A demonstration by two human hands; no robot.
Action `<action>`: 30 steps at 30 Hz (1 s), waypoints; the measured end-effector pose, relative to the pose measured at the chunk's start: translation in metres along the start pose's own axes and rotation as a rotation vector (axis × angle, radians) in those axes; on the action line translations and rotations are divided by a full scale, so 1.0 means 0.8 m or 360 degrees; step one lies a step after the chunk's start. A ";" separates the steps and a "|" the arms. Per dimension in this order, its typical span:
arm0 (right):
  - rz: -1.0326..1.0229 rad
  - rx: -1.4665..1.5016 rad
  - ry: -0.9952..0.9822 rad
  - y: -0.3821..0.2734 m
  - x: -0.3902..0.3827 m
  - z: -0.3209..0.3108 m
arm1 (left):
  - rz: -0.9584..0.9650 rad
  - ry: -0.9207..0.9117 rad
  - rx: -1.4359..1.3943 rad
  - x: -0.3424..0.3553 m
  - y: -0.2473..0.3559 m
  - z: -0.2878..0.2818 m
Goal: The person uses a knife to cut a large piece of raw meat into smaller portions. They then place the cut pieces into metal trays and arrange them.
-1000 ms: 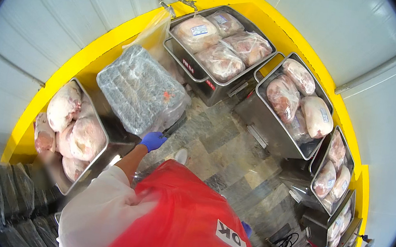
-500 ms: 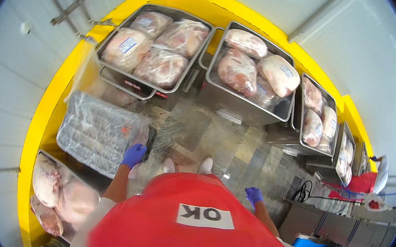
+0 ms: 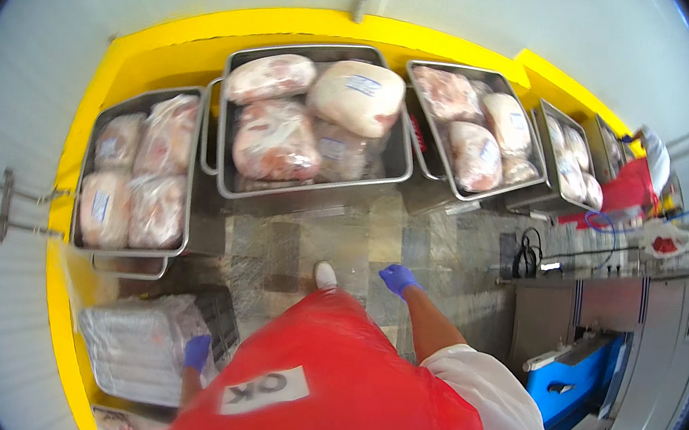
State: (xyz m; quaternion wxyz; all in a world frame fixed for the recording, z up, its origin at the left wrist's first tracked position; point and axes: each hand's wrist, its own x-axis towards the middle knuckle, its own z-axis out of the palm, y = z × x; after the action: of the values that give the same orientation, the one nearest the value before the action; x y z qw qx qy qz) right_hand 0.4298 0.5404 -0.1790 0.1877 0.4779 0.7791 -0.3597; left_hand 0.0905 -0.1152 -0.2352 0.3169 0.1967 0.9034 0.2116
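My left hand (image 3: pixel 197 353), in a purple glove, is at the right edge of a plastic-covered, tray-like load (image 3: pixel 130 348) at the lower left. Blur hides its fingers, and I cannot tell whether it touches the plastic. My right hand (image 3: pixel 397 279), gloved the same way, hangs over the tiled floor with loosely extended fingers and nothing in it. Ahead stands a deep steel bin (image 3: pixel 407 175) holding large wrapped meat pieces (image 3: pixel 275 141). To its left, another steel bin (image 3: pixel 188 223) holds wrapped meat, some of it labelled.
More steel meat bins (image 3: pixel 540 176) line the yellow wall guard (image 3: pixel 298 23) to the right. A person in a red apron (image 3: pixel 632 192) stands at the far right. Nearer are black cables (image 3: pixel 529 255), a grey machine (image 3: pixel 647 322) and a blue panel (image 3: pixel 570 394). Loose meat (image 3: pixel 116 427) shows lower left.
My view and body have turned right, so the bins sit further left in view. My right arm reaches further forward; my left hand stays by the plastic-covered load.
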 end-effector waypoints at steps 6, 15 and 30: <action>0.0193 0.0137 -0.0005 0.054 0.037 -0.044 | 0.0448 -0.0342 0.0925 0.019 0.070 -0.017; 0.0555 -0.0116 -0.0083 0.125 0.051 -0.027 | 0.0511 -0.0323 0.0716 0.133 0.163 -0.054; 0.0569 0.0377 0.0521 0.057 0.113 -0.155 | 0.0536 -0.0257 -0.0134 0.476 0.536 -0.102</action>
State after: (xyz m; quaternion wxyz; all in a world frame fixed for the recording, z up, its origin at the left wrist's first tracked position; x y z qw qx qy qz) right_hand 0.4335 0.7005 -0.1708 0.0625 0.6784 0.6548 -0.3273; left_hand -0.1428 0.4075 -0.1464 0.3564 0.3479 0.8197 0.2829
